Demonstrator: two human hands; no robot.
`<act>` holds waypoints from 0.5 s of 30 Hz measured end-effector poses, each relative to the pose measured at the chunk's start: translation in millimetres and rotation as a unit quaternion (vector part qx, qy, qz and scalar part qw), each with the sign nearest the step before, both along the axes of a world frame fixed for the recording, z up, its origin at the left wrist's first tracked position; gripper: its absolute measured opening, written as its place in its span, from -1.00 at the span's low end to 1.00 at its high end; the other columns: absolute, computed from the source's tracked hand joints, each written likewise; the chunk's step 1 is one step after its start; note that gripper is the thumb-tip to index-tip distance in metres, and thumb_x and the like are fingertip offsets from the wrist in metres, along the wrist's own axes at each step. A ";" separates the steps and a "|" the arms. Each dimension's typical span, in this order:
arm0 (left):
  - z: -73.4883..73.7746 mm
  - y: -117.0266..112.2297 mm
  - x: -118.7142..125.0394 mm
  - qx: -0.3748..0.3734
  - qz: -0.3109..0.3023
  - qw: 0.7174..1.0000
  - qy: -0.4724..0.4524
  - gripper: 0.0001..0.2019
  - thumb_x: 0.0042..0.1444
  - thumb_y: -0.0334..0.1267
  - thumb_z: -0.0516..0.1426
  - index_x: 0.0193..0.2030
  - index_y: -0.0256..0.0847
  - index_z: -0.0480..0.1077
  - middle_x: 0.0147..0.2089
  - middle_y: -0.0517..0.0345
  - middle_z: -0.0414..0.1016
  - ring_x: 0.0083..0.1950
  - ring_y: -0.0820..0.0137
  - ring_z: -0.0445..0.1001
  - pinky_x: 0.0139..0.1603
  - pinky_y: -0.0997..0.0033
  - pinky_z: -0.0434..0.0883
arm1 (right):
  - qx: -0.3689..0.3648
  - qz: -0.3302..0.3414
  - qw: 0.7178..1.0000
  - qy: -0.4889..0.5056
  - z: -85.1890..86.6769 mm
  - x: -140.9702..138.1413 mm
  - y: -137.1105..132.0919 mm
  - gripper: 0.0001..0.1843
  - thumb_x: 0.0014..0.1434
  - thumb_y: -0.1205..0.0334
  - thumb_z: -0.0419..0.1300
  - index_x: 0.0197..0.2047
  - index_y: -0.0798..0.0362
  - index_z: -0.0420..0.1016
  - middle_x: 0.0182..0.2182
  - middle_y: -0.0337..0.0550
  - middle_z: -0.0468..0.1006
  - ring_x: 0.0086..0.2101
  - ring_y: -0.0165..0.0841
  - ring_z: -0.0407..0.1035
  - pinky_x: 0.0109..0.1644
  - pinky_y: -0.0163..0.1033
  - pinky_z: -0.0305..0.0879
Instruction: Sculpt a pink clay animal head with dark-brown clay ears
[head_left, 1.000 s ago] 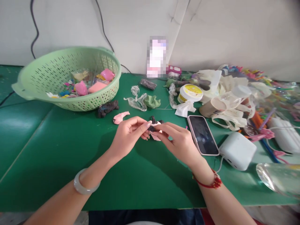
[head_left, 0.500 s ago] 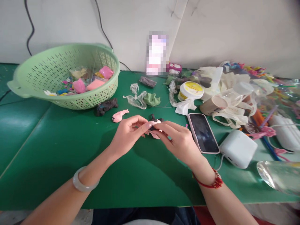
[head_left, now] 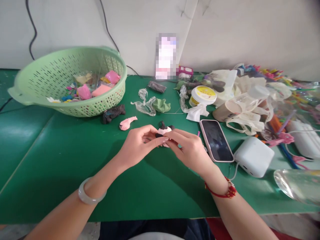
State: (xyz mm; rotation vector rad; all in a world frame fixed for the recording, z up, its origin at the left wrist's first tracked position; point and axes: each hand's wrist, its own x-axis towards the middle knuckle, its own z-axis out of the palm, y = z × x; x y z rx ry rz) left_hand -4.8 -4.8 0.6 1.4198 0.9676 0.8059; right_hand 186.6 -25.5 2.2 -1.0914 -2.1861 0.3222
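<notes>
Between my hands sits a small white, black and pink figure, which looks like soft modelling clay; a black loop sticks up from its top. My left hand grips it from the left, thumb laid across its front. From the right, my right hand pinches it with thumb and fingers. The fingers cover much of its lower part, though a bit of pink shows beneath. Just left of the hands lies a pink teardrop-shaped lump with a dark mark. A black lump in wrapping rests beyond it.
A green colander with colourful pieces stands at the back left. Green clay and crumpled film lie beyond my hands. Rightward are a white tub, a phone, a white box, a cup and a clear bottle.
My left thumb has shifted down and right across the figure, so more of its white part shows. Both hands still hold it in about the same place.
</notes>
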 end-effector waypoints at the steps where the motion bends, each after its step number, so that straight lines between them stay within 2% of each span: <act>1: -0.2 0.6 -0.8 0.009 -0.012 1.000 0.009 -0.74 0.14 -0.02 0.27 -0.23 -0.19 0.51 -0.31 0.10 0.63 -0.23 0.31 0.63 -0.16 0.37 0.57 | 0.005 0.004 1.000 -0.013 -0.9 0.8 0.1 -0.78 0.40 0.33 0.04 -0.24 0.03 0.48 -0.41 -0.14 0.54 -0.44 -0.40 0.38 -0.34 -0.32 0.29; 7: 5.9 7.6 -7.8 0.035 -0.091 0.994 0.047 -0.81 0.16 -0.11 0.25 -0.35 -0.18 0.52 -0.37 0.14 0.61 -0.30 0.32 0.60 -0.27 0.38 0.52 | -0.012 0.069 0.997 -0.027 -0.2 6.6 -0.8 -0.75 0.41 0.34 0.03 -0.25 0.03 0.50 -0.37 -0.12 0.58 -0.40 -0.38 0.43 -0.34 -0.30 0.29; 10: 7.5 9.2 -10.3 0.029 -0.121 0.991 0.049 -0.82 0.19 -0.12 0.22 -0.33 -0.16 0.53 -0.35 0.14 0.62 -0.29 0.32 0.61 -0.26 0.37 0.52 | -0.022 0.083 0.996 -0.023 3.2 7.6 -1.6 -0.77 0.41 0.32 0.06 -0.24 0.04 0.51 -0.38 -0.14 0.58 -0.43 -0.40 0.43 -0.36 -0.32 0.29; 15: 7.2 8.9 -10.6 0.026 -0.087 0.996 0.018 -0.81 0.21 -0.08 0.21 -0.27 -0.15 0.52 -0.30 0.13 0.64 -0.29 0.33 0.63 -0.19 0.29 0.57 | -0.012 0.067 0.998 0.017 8.2 6.6 -1.2 -0.82 0.40 0.33 0.09 -0.17 0.01 0.52 -0.36 -0.17 0.59 -0.41 -0.41 0.44 -0.32 -0.33 0.32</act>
